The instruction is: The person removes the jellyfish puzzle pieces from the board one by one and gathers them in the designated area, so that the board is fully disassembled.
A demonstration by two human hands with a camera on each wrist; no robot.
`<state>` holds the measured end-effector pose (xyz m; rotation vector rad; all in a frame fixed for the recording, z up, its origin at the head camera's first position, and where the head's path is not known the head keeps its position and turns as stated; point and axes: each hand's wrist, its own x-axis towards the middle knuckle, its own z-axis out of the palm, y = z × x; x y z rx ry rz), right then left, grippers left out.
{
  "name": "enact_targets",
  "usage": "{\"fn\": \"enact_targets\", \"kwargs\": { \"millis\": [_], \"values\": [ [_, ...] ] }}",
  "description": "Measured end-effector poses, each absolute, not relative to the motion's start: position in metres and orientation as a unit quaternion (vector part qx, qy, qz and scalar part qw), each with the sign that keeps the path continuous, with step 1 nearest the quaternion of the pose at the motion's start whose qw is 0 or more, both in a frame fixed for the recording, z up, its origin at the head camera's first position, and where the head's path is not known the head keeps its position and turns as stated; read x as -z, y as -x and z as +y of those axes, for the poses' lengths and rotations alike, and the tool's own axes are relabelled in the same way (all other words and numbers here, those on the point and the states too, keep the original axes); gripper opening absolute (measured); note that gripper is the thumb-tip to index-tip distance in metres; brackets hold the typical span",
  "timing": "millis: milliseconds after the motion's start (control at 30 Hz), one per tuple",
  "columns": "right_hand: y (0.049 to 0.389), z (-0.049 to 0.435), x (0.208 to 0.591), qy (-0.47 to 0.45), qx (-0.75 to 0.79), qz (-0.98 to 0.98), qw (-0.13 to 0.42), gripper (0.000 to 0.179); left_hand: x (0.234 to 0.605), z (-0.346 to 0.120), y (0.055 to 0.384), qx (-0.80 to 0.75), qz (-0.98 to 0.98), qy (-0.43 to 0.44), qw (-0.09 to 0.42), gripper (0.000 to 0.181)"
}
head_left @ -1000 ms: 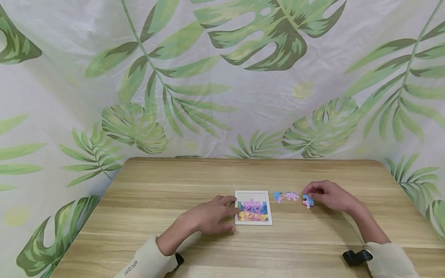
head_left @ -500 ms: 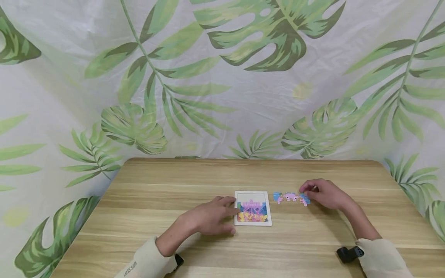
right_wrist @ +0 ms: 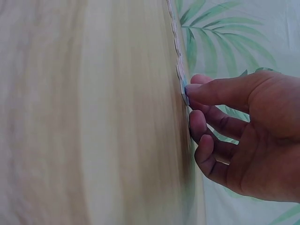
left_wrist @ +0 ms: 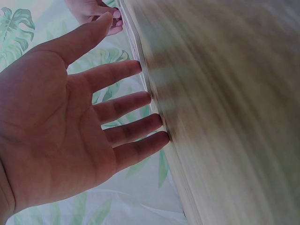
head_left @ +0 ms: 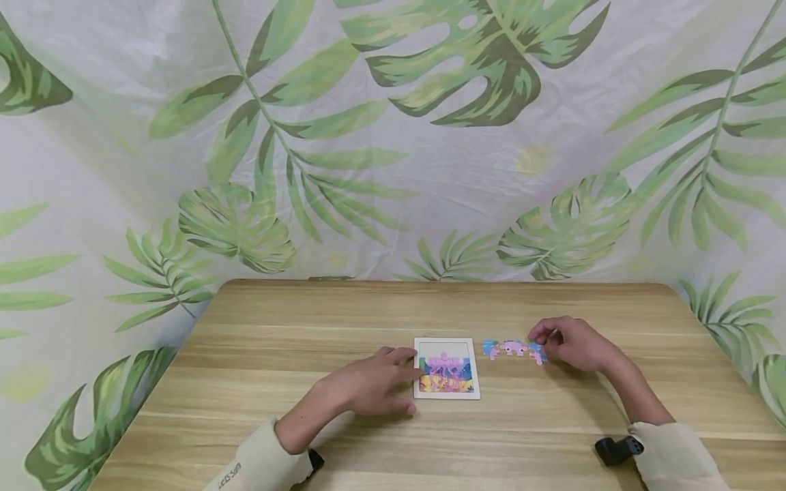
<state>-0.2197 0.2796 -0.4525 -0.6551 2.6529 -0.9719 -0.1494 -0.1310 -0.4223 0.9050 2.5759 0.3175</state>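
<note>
My left hand [head_left: 383,382] lies flat with fingers spread, the fingertips resting on the left rim of a white puzzle tray [head_left: 448,395]. In the left wrist view its fingers [left_wrist: 126,103] are straight. Pink, blue and yellow jigsaw pieces [head_left: 447,375] fill the tray's lower part; its upper strip shows bare white. Right of the tray, my right hand [head_left: 571,343] pinches a blue-and-pink jigsaw piece [head_left: 537,352] between thumb and forefinger, low at the table. The right wrist view shows that piece [right_wrist: 183,89] edge-on under the thumb, other fingers curled.
Between tray and right hand lie a blue-and-pink corner piece [head_left: 490,348] and a pink piece with eyes [head_left: 514,348]. The wooden table [head_left: 307,314] ends at a leaf-print cloth [head_left: 393,170] behind. Black wrist devices [head_left: 619,450] sit at both cuffs.
My right hand has moved slightly left and away from me, bringing its jigsaw piece closer to the pink piece with eyes and turning it. The left hand stays on the tray.
</note>
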Motion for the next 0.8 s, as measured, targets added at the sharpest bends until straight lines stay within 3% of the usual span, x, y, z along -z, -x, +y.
{"fn": "enact_targets", "kwargs": {
  "millis": [800],
  "values": [
    [0.2199, 0.2809, 0.4516, 0.222, 0.332, 0.909, 0.12, 0.03, 0.4224, -0.1311, 0.1505, -0.128, 0.918, -0.313, 0.206, 0.064]
  ]
}}
